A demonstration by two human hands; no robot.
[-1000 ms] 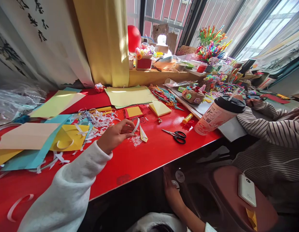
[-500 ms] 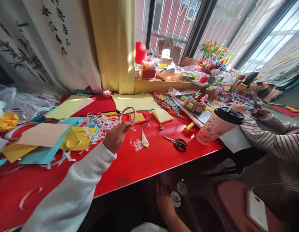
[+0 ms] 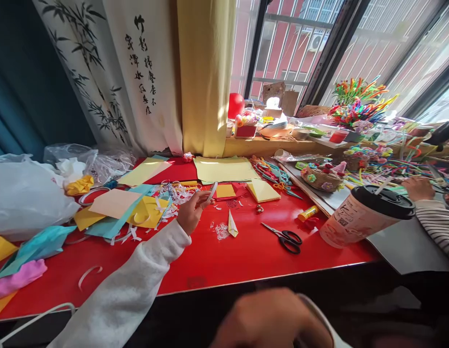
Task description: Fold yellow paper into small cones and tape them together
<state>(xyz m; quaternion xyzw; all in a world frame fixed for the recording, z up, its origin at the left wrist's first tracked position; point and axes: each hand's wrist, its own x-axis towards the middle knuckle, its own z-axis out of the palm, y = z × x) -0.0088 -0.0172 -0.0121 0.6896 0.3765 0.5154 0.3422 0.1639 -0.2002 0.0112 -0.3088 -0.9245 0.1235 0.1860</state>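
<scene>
Over the red table point(image 3: 195, 261), my left hand point(image 3: 191, 212) pinches a thin white tape ring point(image 3: 212, 191), which is turned nearly edge-on. Below it lies a folded pale yellow paper cone point(image 3: 232, 224) beside small white scraps point(image 3: 221, 231). Black-handled scissors point(image 3: 285, 237), their blades partly open, rest to the right. At the bottom, in front of the table edge, my right hand point(image 3: 271, 319) is large and blurred. Its fingers are bent out of sight, so what they hold, if anything, is hidden.
Coloured paper sheets point(image 3: 113, 205) and plastic bags point(image 3: 32, 193) crowd the left side. A lidded paper cup point(image 3: 362, 217) and a yellow glue stick point(image 3: 307, 213) stand and lie at right. Another person's hand point(image 3: 418, 187) is among craft sticks at far right.
My view has swung left. My right hand has risen from below the table edge towards the camera. The tape ring in my left hand has turned from face-on to nearly edge-on.
</scene>
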